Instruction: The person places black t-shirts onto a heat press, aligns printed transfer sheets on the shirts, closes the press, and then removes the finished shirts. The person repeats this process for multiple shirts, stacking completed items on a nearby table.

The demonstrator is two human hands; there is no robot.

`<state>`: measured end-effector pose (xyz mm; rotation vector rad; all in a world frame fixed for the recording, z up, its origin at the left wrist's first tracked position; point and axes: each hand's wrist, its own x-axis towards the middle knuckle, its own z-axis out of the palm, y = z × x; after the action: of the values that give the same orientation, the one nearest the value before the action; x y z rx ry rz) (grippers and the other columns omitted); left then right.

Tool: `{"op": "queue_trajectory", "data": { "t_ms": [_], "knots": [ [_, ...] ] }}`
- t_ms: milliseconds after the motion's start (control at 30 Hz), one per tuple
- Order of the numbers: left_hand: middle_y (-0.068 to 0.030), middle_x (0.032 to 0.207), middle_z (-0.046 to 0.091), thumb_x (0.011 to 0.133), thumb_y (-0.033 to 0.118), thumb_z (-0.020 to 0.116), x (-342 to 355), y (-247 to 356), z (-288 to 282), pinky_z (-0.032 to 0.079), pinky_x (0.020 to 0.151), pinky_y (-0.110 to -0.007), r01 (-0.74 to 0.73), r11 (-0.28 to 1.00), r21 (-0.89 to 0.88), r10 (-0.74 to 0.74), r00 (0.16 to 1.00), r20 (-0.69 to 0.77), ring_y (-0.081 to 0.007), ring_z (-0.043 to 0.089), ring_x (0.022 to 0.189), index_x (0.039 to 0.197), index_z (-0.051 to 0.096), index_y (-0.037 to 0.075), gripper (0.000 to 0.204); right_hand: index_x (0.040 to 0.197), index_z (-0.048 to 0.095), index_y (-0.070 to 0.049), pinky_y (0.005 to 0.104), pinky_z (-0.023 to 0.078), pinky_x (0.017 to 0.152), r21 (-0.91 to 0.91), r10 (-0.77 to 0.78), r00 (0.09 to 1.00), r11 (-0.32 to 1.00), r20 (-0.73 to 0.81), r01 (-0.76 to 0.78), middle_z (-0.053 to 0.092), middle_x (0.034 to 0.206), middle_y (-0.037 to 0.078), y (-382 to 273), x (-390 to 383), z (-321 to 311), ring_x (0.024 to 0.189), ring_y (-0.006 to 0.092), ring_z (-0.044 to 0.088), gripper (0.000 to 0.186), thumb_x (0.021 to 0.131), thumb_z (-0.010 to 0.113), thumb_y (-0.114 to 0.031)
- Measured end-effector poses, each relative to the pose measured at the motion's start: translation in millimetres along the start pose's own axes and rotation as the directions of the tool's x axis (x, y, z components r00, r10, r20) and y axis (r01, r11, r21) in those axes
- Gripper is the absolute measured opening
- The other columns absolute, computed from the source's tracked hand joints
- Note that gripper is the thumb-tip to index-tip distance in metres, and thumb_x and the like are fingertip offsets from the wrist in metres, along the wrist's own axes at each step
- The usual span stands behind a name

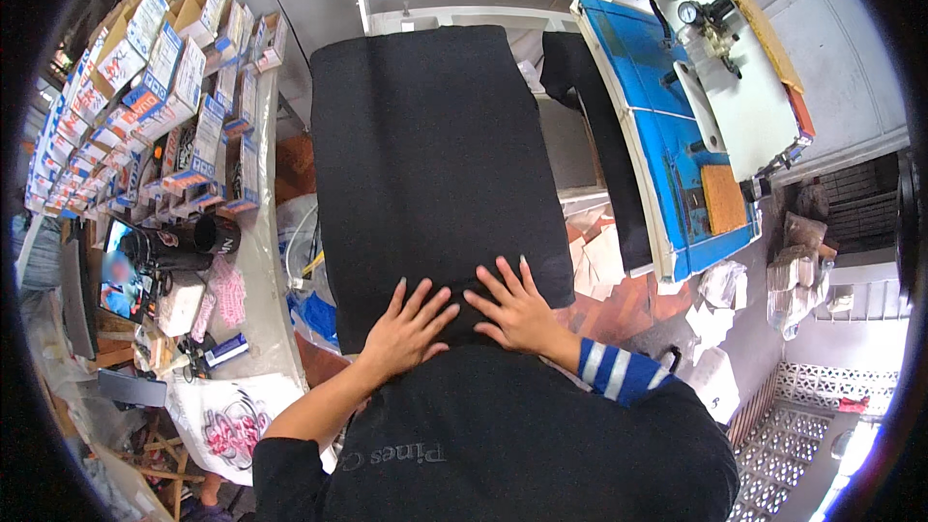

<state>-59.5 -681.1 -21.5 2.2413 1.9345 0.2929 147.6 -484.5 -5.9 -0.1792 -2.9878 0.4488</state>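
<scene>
A black garment (435,164) lies flat over a rectangular press platen in the middle of the view, its lower part draped toward me. My left hand (408,327) lies flat on its near edge, fingers spread. Right beside it, my right hand (515,307) also presses flat on the cloth, fingers apart, with a blue-and-white striped cuff at the wrist. Neither hand grips anything.
A blue and white heat press head (677,135) stands swung aside at the right. On the left a table (256,261) holds several stacked small boxes (155,97), a black mug (208,235), a lit screen (121,280) and a printed white cloth (232,420). Crumpled paper (715,319) litters the floor at right.
</scene>
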Motion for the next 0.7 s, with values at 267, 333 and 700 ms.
{"op": "queue_trajectory", "data": {
  "t_ms": [267,333,700],
  "knots": [
    [-0.0112,0.13,0.069,0.097,0.02,0.068,9,-35,-46,0.044,0.114,-0.049,-0.262,0.916,-0.305,0.238,0.965,-0.115,-0.0316,0.063,0.126,0.117,0.072,0.008,0.024,0.088,0.072,-0.005,0.0442,0.051,0.1,0.23,0.271,0.848,0.956,-0.455,-0.183,0.073,0.097,0.01,113,81,-71,0.104,0.0311,0.07,0.004,0.088,0.072,-0.009],
    [-0.0122,0.119,0.072,0.095,0.014,0.069,33,-62,-79,0.05,0.104,-0.048,-0.16,0.915,-0.369,0.051,0.956,-0.289,-0.0315,0.068,0.114,0.111,0.072,0.006,0.018,0.095,0.074,-0.004,0.0418,0.053,0.096,0.292,0.413,0.727,0.91,-0.549,-0.296,0.074,0.1,0.013,170,122,-72,0.102,0.0311,0.071,0.011,0.091,0.07,-0.013],
    [-0.0086,0.113,0.073,0.107,0.027,0.055,134,-354,-65,0.052,0.093,-0.038,0.105,0.198,-0.975,-0.965,0.194,-0.175,-0.0208,0.066,0.108,0.123,0.069,0.002,0.033,0.148,0.05,-0.004,0.0397,0.053,0.099,0.921,0.784,0.503,-0.219,0.363,-0.322,0.068,0.132,0.018,407,290,-9,0.116,0.0312,0.068,0.055,0.106,0.055,-0.039]
  ]
}}
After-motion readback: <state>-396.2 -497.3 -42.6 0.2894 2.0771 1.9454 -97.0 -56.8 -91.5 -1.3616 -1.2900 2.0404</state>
